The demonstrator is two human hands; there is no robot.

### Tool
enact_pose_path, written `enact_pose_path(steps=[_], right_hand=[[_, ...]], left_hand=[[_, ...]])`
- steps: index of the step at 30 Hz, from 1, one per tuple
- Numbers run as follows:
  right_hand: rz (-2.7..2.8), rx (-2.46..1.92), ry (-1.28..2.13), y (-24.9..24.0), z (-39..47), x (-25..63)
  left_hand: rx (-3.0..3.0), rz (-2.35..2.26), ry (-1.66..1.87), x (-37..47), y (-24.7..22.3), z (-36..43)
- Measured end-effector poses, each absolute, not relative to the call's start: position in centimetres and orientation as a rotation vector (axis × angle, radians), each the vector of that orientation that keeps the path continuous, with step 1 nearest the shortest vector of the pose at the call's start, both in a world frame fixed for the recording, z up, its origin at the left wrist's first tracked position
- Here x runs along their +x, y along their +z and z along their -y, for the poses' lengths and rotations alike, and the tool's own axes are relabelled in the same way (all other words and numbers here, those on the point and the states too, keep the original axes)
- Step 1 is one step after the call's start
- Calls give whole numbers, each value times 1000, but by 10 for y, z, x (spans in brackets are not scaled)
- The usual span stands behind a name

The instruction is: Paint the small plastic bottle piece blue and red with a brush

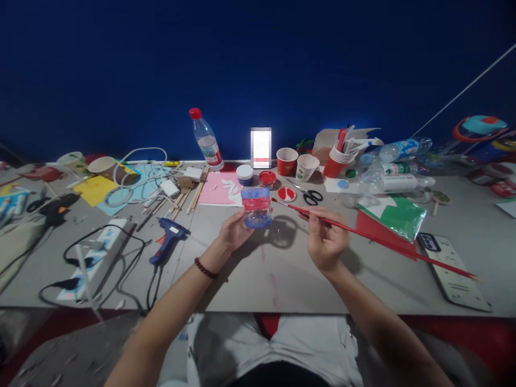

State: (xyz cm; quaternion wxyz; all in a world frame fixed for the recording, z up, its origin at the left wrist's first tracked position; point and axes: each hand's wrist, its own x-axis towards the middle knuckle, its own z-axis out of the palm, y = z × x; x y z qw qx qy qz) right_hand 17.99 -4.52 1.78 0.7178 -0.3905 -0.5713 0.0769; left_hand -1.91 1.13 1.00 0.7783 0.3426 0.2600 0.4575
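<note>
My left hand (236, 230) is closed around the lower left side of a clear plastic bottle piece (257, 207) with blue bands at top and bottom and red between them. In my right hand (328, 239) is a long red paintbrush (379, 243), pinched near its front end. Its bristle tip points left, a short gap away from the bottle piece. Just behind stand an open pot of red paint (267, 179), its red-smeared lid (287, 194) and a white-capped blue paint jar (244, 174). Black-handled scissors (311, 196) lie to the right of the lid.
A blue glue gun (171, 236) and a power strip (97, 260) with cables lie left. Paper cups (287, 161) and a red-capped bottle (206, 141) stand at the back. Rightward are plastic bottles (397, 184), a green packet (397, 215) and a phone (455, 271).
</note>
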Motion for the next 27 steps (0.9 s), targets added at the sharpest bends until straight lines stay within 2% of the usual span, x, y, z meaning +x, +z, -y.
enact_pose_path(steps=[11,27], right_hand=[[1382,-836,145,18,52,178],[1449,-798,240,14,52,168]], left_hand=[[869,-667,1064,-11,9,-12],[1022,-1113,1318,-3,1,-10]])
